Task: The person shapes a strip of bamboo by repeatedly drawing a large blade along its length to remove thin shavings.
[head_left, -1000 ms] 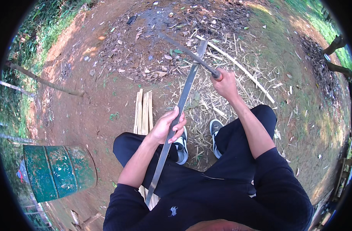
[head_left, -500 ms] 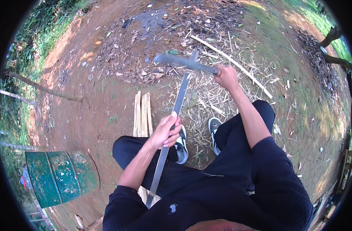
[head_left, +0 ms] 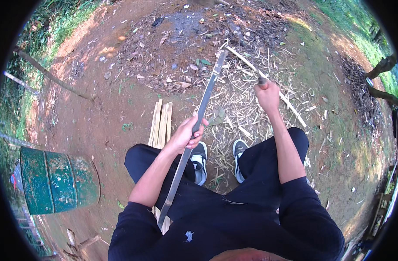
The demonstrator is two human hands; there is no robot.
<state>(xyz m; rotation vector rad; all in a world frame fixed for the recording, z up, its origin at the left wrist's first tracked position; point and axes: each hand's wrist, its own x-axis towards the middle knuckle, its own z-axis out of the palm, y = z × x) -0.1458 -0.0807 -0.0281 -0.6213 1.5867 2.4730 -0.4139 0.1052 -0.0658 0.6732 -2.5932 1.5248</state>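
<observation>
A long dark bamboo strip (head_left: 209, 89) slants from beside my left thigh up to the far middle, a pale joint mark near its far end. Around its middle are wrapped the fingers of my left hand (head_left: 181, 137). My right hand (head_left: 268, 98) is closed on the dark handle (head_left: 262, 81) of a machete, apart from the strip and to its right. The blade cannot be made out now; the earlier frame shows it. Pale split bamboo slats (head_left: 161, 122) lie on the ground beside my left knee and pass under that leg.
Curled shavings (head_left: 227, 115) cover the soil between and beyond my shoes. A thin pale stick (head_left: 290, 105) lies across them to the right. A green metal drum (head_left: 60, 180) is at the left, with a leaning branch (head_left: 55, 79) farther off. Dark wooden limbs (head_left: 381, 65) show far right.
The machete has come off the strip's far end, and my right hand has moved slightly right and nearer. My left hand has shifted slightly up the view, still gripping the strip.
</observation>
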